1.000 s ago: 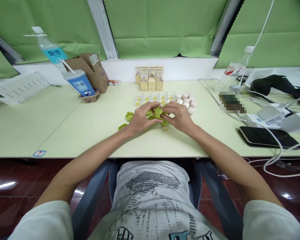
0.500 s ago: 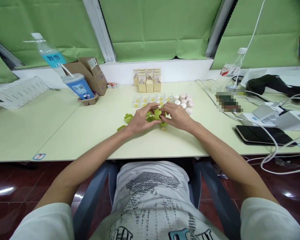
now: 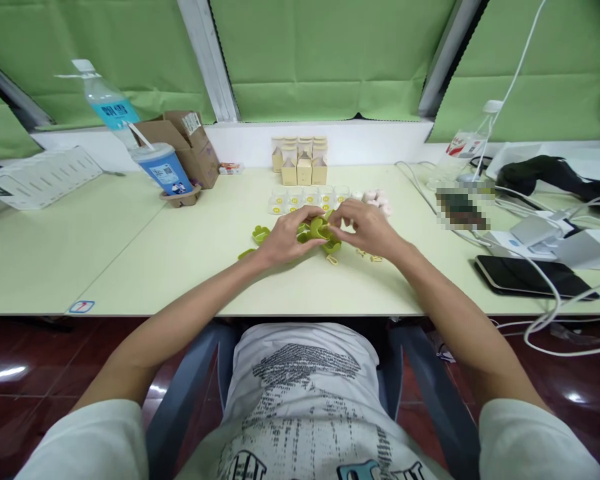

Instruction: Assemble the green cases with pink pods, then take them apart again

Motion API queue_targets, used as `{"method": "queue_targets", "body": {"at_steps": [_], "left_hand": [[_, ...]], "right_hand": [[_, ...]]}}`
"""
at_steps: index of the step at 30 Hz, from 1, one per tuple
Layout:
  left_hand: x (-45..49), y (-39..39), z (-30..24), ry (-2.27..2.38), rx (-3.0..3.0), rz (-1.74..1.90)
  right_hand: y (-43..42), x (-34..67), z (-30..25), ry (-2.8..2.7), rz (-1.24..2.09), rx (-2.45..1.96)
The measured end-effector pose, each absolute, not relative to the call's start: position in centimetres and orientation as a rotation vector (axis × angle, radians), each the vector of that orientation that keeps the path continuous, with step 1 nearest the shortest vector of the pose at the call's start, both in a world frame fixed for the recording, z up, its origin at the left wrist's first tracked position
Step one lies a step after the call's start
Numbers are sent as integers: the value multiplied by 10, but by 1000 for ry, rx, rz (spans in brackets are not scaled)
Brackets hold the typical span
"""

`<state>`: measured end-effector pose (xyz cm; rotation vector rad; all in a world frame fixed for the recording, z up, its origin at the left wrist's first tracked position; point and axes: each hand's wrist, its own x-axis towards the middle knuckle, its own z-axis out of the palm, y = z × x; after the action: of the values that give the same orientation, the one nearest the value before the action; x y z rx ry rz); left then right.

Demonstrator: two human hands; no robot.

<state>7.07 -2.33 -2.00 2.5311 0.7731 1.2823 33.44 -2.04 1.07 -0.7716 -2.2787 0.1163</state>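
My left hand [image 3: 291, 237] is closed on a green flower-shaped case [image 3: 319, 228], its thumb below and its fingers above. At the right side of that case, my right hand [image 3: 363, 225] has thumb and fingertips pinched together; what they hold, if anything, is too small to make out. More green pieces lie on the table around the hands, among them a flower-shaped piece [image 3: 261, 234] left of my left hand. A small yellow loop [image 3: 332, 260] is just below the case. Similar yellow loops [image 3: 375, 259] lie beneath my right wrist.
Behind the hands are clear cups with yellow stickers [image 3: 310, 198], pale pink and white round pieces [image 3: 379, 199] and small cream boxes [image 3: 304, 172]. A blue drink cup [image 3: 164, 170] and cardboard box [image 3: 205, 160] stand left. A phone [image 3: 530, 277] and white cables [image 3: 555, 307] are at right.
My right hand has drawn slightly right and up from the green case, uncovering more of it and the yellow loops beneath the wrist. My left hand keeps its hold. The whole view has shifted slightly.
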Motion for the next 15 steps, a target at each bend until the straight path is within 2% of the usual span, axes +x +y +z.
{"method": "queue_targets", "body": {"at_steps": [4,7,12,15], "left_hand": [[67,-23,-20,958,2546,1095],[65,-24,-21,1030,2546,943],[60,-26,-19,1094,2634,797],[57,-22,-19,1072,2688,827]], "right_hand": [[-8,381,29,-2397,281,-1100],[1,397,30,-2554,444,-1187],[9,359,5,-2280,60,-1302],[12,335,-10,-2336,27,-1358]]}}
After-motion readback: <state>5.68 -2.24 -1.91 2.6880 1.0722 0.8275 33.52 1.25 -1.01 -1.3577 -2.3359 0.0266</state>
